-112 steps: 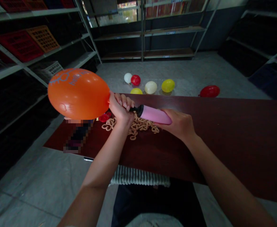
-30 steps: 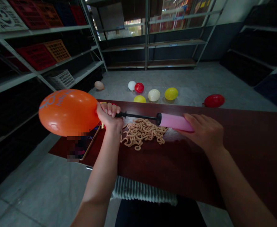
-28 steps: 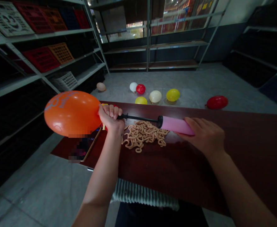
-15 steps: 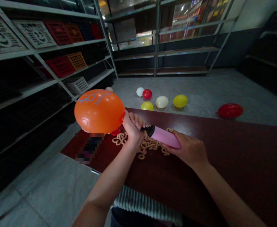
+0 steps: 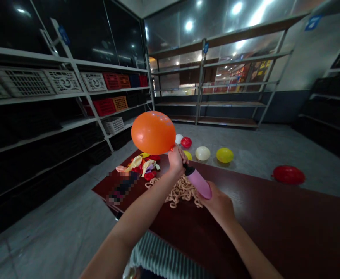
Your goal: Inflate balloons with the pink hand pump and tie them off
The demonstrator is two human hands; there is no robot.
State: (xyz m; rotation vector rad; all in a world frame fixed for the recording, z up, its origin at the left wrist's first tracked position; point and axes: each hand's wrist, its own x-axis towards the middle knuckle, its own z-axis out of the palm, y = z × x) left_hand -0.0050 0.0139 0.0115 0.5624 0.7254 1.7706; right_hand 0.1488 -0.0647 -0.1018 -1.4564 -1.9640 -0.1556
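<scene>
My left hand (image 5: 175,162) is shut around the neck of an inflated orange balloon (image 5: 153,133), pinching it onto the black nozzle of a pink hand pump (image 5: 198,183). The balloon floats above the table, and its printed lettering is barely visible from here. My right hand (image 5: 218,204) grips the pink barrel lower down. Below both hands lies a heap of tan twisted links (image 5: 181,192). Limp yellow, red and orange balloons (image 5: 141,166) lie just left of my left hand.
The dark red wooden table (image 5: 260,221) runs under my arms, with a pixelated object (image 5: 122,188) near its left end. Several inflated balloons sit on the grey floor beyond it, including a red one (image 5: 288,174). Metal shelves with crates line the left and back.
The view has tilted up and swung left, showing more ceiling and shelving. The pump now stands more steeply, and the balloon sits higher and looks smaller. The limp balloons have come into view.
</scene>
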